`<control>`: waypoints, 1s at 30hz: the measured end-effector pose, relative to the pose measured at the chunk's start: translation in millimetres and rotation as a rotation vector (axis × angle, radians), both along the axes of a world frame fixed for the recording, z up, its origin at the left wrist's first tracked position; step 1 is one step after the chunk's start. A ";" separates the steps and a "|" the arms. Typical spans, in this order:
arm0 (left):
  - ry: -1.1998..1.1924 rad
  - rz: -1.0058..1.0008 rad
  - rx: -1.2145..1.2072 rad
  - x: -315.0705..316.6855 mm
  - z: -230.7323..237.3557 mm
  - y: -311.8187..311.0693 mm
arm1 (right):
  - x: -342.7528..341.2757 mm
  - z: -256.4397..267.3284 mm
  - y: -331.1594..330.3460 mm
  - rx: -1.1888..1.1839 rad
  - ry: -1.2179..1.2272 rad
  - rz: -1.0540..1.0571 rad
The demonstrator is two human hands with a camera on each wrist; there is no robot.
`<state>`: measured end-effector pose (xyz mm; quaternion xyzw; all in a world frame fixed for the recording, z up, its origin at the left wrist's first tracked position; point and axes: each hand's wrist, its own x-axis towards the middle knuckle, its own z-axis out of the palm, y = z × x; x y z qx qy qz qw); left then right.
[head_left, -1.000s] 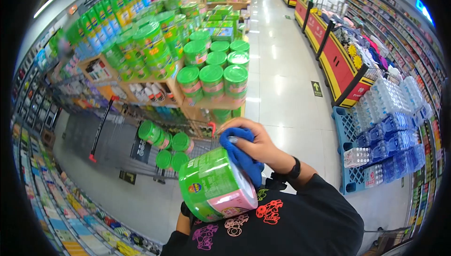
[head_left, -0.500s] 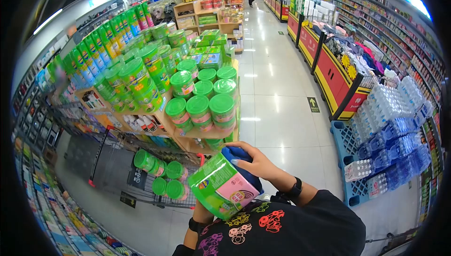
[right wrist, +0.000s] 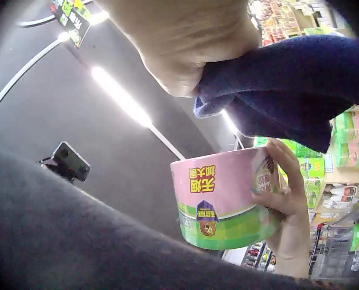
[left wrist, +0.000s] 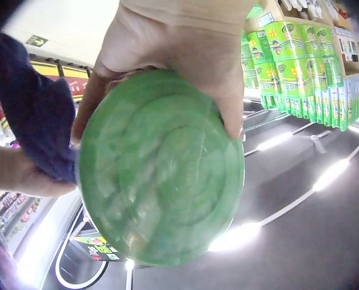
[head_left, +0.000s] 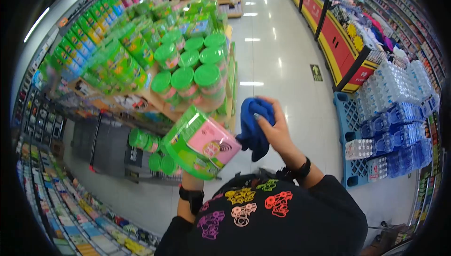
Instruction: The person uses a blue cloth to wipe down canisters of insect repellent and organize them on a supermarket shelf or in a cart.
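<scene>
A large round tub (head_left: 204, 143), green and pink with printed labels, is tilted in front of the chest in the head view. My left hand (right wrist: 286, 193) grips it, fingers and thumb spread around its side; in the left wrist view its round green end (left wrist: 167, 169) faces the camera. The tub hides most of this hand in the head view. My right hand (head_left: 278, 126) holds a bunched blue cloth (head_left: 253, 126), thumb on top, just right of the tub. In the right wrist view the cloth hangs above the tub.
Left of me stands a shopping cart (head_left: 112, 148) with several green-lidded tubs (head_left: 162, 163) in it. Behind it, a wooden display holds stacked tubs (head_left: 188, 79). A blue pallet (head_left: 347, 143) with bottle packs stands at right, near a red and yellow clothes bin (head_left: 338, 54).
The blue cloth, first pressed against the tub, has moved off it to the right. The tub has turned to show more of its pink label and shifted left. The head view has tilted.
</scene>
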<state>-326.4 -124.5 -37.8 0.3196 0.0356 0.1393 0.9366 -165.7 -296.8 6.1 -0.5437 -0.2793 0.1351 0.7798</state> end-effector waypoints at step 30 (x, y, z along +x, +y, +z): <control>0.198 0.010 0.441 -35.6 53.9 23.6 | -14.7 -4.3 19.4 -0.297 -0.909 0.189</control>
